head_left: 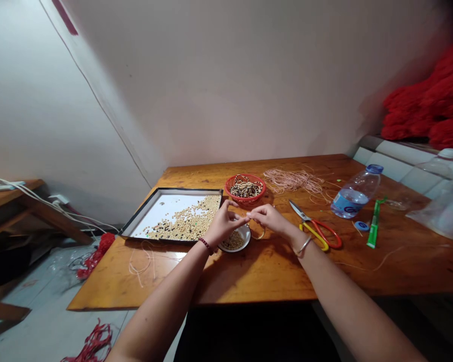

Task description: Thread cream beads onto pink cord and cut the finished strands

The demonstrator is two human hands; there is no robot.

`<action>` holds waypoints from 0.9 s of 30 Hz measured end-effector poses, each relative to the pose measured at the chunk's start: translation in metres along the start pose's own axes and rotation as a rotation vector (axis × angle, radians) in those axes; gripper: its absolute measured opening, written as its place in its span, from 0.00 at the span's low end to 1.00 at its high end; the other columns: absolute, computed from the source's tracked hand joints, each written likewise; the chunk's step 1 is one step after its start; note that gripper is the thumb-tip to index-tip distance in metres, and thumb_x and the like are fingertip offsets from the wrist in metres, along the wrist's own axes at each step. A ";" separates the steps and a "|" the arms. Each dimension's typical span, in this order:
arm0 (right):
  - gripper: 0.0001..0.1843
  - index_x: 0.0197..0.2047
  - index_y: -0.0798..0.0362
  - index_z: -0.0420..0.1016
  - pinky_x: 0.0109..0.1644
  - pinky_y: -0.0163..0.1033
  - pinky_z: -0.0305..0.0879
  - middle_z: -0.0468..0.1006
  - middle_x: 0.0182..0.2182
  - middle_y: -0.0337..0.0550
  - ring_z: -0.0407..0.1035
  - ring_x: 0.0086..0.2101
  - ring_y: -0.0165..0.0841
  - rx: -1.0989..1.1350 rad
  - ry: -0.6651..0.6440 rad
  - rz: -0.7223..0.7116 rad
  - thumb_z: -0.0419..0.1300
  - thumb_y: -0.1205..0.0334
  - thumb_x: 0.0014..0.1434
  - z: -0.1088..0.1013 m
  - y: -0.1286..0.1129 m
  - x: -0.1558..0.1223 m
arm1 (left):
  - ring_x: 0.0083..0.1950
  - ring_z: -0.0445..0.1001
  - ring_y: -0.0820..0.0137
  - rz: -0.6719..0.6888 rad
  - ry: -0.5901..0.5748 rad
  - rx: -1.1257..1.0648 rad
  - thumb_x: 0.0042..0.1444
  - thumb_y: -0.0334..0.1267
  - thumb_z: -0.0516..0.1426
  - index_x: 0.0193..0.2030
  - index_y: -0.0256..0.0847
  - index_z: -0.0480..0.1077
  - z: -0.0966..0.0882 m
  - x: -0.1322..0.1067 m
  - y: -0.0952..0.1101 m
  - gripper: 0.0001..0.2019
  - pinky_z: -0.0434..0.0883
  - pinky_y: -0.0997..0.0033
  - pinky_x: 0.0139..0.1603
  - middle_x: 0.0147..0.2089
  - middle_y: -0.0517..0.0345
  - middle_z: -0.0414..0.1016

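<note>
My left hand (223, 222) and my right hand (269, 217) meet fingertip to fingertip over a small white bowl (243, 241) of pale beads. Both are pinched shut on a thin cord with a short beaded loop (259, 235) hanging below the right hand. A flat tray (160, 211) strewn with pale beads lies just left of the hands. A red basket (246, 188) of dark and light beads stands right behind them.
On the wooden table (249, 271) lie scissors (317, 229) with red and yellow handles, a tangle of pink cord (292, 180), a water bottle (355, 193) on its side, a green tool (373, 223) and loose cord (141, 259). Red yarn (434, 108) sits at the right.
</note>
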State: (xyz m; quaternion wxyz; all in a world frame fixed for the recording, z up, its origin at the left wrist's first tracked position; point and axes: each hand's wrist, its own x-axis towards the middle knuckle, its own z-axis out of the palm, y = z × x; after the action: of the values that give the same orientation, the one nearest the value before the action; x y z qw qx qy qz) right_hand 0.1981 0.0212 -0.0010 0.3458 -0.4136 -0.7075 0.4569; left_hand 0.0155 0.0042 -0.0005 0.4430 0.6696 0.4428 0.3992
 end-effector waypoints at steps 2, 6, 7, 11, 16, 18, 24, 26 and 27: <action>0.21 0.24 0.59 0.78 0.24 0.33 0.47 0.66 0.16 0.36 0.54 0.20 0.24 -0.009 0.021 -0.007 0.60 0.48 0.51 0.002 0.001 0.000 | 0.32 0.77 0.70 0.047 0.026 0.083 0.49 0.45 0.63 0.46 0.42 0.58 0.001 -0.001 0.001 0.23 0.68 0.75 0.32 0.30 0.60 0.76; 0.18 0.25 0.60 0.79 0.26 0.34 0.52 0.73 0.19 0.40 0.59 0.22 0.26 -0.013 0.068 0.029 0.63 0.51 0.49 0.007 0.004 0.000 | 0.32 0.77 0.69 0.131 0.086 0.335 0.50 0.44 0.63 0.47 0.43 0.59 0.003 -0.004 0.001 0.22 0.67 0.74 0.33 0.31 0.59 0.79; 0.17 0.24 0.59 0.79 0.27 0.34 0.54 0.74 0.19 0.41 0.61 0.22 0.27 -0.004 0.084 0.032 0.63 0.52 0.49 0.008 0.005 0.001 | 0.32 0.77 0.68 0.147 0.092 0.369 0.50 0.44 0.63 0.47 0.43 0.59 0.003 -0.004 0.001 0.22 0.67 0.74 0.33 0.31 0.59 0.79; 0.15 0.27 0.58 0.80 0.34 0.37 0.61 0.79 0.25 0.45 0.68 0.27 0.32 0.110 0.158 0.014 0.63 0.53 0.49 0.012 0.009 0.005 | 0.33 0.77 0.69 0.195 0.109 0.305 0.51 0.45 0.62 0.46 0.42 0.60 0.004 -0.001 -0.001 0.20 0.68 0.74 0.33 0.32 0.58 0.79; 0.17 0.31 0.56 0.81 0.44 0.41 0.65 0.81 0.32 0.46 0.72 0.35 0.36 0.300 0.235 -0.003 0.65 0.49 0.47 0.013 0.012 0.009 | 0.40 0.77 0.69 0.193 0.204 0.169 0.59 0.46 0.55 0.44 0.39 0.67 0.003 0.005 -0.003 0.13 0.71 0.72 0.38 0.39 0.52 0.78; 0.18 0.31 0.55 0.81 0.46 0.42 0.65 0.82 0.33 0.46 0.73 0.36 0.36 0.343 0.259 -0.001 0.66 0.48 0.45 0.014 0.012 0.009 | 0.41 0.77 0.69 0.219 0.214 0.225 0.60 0.46 0.55 0.42 0.39 0.72 0.004 0.005 -0.002 0.13 0.71 0.71 0.41 0.41 0.51 0.78; 0.19 0.30 0.56 0.80 0.39 0.38 0.64 0.80 0.29 0.44 0.70 0.32 0.33 0.377 0.220 -0.005 0.66 0.47 0.44 0.018 0.007 0.006 | 0.33 0.75 0.71 0.371 0.264 0.486 0.56 0.45 0.59 0.37 0.41 0.76 0.005 -0.002 0.003 0.10 0.69 0.72 0.37 0.34 0.56 0.80; 0.20 0.31 0.57 0.80 0.33 0.35 0.62 0.78 0.26 0.42 0.68 0.28 0.30 0.363 0.209 0.012 0.65 0.46 0.46 0.017 0.004 0.005 | 0.31 0.74 0.71 0.393 0.294 0.535 0.58 0.44 0.58 0.35 0.41 0.75 0.005 -0.003 0.003 0.10 0.68 0.72 0.36 0.32 0.56 0.79; 0.20 0.32 0.57 0.80 0.29 0.34 0.59 0.77 0.24 0.41 0.65 0.25 0.28 0.351 0.211 0.031 0.65 0.46 0.47 0.017 0.003 0.004 | 0.31 0.73 0.72 0.396 0.300 0.542 0.59 0.43 0.57 0.34 0.40 0.74 0.004 -0.003 0.003 0.10 0.68 0.72 0.35 0.31 0.56 0.78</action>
State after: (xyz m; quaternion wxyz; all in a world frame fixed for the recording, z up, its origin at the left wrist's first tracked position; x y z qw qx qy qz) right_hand 0.1826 0.0197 -0.0094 0.4778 -0.4035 -0.5704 0.5325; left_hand 0.0195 0.0000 0.0006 0.0939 0.7693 0.4543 0.4392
